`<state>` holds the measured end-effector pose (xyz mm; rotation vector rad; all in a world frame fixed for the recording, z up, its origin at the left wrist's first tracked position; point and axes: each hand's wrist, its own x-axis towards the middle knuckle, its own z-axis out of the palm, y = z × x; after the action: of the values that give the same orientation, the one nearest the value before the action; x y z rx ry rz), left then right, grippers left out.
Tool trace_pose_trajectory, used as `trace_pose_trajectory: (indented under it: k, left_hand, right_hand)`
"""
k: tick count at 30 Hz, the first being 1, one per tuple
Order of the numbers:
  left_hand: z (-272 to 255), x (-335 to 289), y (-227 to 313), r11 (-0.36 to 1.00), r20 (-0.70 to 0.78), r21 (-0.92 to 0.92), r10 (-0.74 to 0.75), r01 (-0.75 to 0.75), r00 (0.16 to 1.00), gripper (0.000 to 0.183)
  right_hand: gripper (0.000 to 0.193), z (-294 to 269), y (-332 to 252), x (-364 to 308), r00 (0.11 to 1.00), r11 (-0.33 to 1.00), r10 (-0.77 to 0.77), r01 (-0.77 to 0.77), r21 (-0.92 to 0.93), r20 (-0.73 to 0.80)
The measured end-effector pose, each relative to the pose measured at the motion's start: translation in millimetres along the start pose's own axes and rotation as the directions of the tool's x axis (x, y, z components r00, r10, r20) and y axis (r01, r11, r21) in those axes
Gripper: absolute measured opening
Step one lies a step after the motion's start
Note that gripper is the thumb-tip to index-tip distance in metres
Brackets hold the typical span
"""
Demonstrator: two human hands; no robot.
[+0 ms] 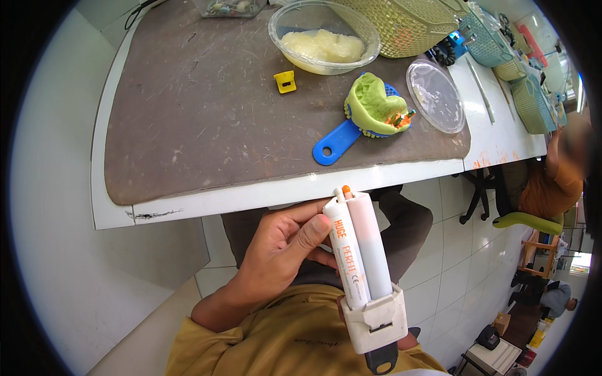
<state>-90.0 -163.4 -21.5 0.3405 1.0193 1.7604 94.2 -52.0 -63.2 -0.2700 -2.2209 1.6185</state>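
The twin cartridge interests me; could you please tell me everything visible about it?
The twin cartridge has two parallel, plastic-looking tubes: one white with print, one pale pink fading to bluish white. Two short tips, white and orange, point toward the table edge. It leans left, its lower end seated in a white holder; the left hand grips its upper part.

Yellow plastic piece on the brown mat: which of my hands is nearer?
Left. Your left hand, touching the pale double-barrel cartridge, is below the yellow piece in the picture; your right hand, mostly hidden by the white plastic dispenser, is lower.
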Motion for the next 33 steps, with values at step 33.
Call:
trace_pose_trajectory:
  k: [33]
  left_hand:
    - [22.4, -127.2, 110.4, 0.398, -0.15, 0.873, 0.769, -0.282, 0.621, 0.076]
  right_hand:
    - [0.051, -163.9, -79.8, 108.8, 0.869, 0.572, -0.489, 0.382, -0.726, 0.072]
